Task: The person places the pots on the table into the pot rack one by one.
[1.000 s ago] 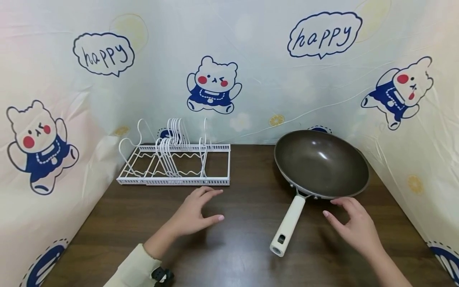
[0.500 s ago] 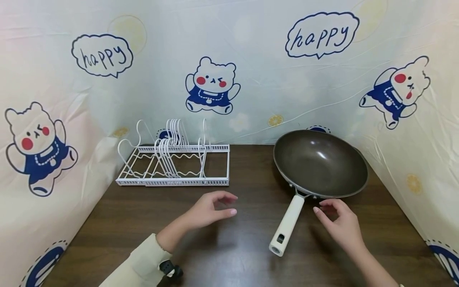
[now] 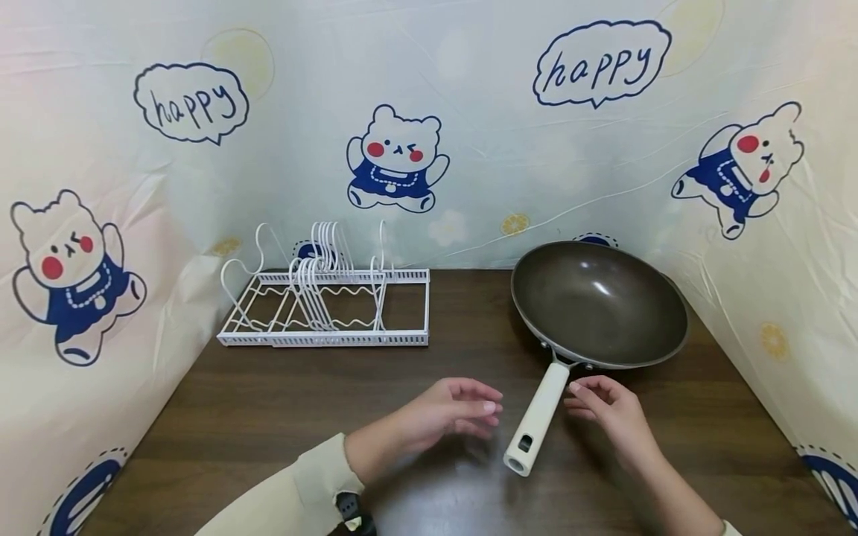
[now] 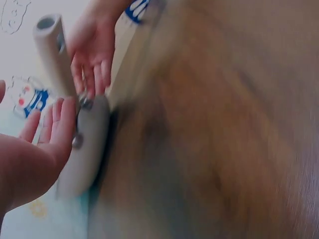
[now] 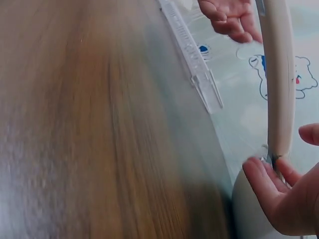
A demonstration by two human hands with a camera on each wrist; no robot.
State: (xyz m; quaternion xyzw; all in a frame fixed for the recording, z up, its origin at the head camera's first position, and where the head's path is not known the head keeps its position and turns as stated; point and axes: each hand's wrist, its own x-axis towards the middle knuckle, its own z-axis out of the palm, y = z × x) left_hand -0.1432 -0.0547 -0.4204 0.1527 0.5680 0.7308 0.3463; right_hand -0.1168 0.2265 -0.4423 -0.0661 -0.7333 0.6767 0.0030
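Observation:
A dark brown wok (image 3: pixel 596 309) stands at the right of the table, its cream handle (image 3: pixel 539 417) pointing toward me. To the left of the handle is my left hand (image 3: pixel 445 417), fingers loosely bent and a small gap short of it. My right hand (image 3: pixel 617 420) is on the other side, its fingertips close to the upper part of the handle. Neither hand holds anything. In the right wrist view the handle (image 5: pixel 279 79) rises between the two hands, with the right hand (image 5: pixel 289 194) near its base. The left wrist view is partly blurred.
A white wire rack (image 3: pixel 328 339) with upright curved dividers lies at the back left of the brown wooden table (image 3: pixel 268 417). A pale cloth (image 3: pixel 469 134) printed with bears hangs behind and along both sides.
My left hand has moved right from below the rack to beside the wok handle. My right hand has shifted left from under the wok toward the handle. Wok and rack have stayed put.

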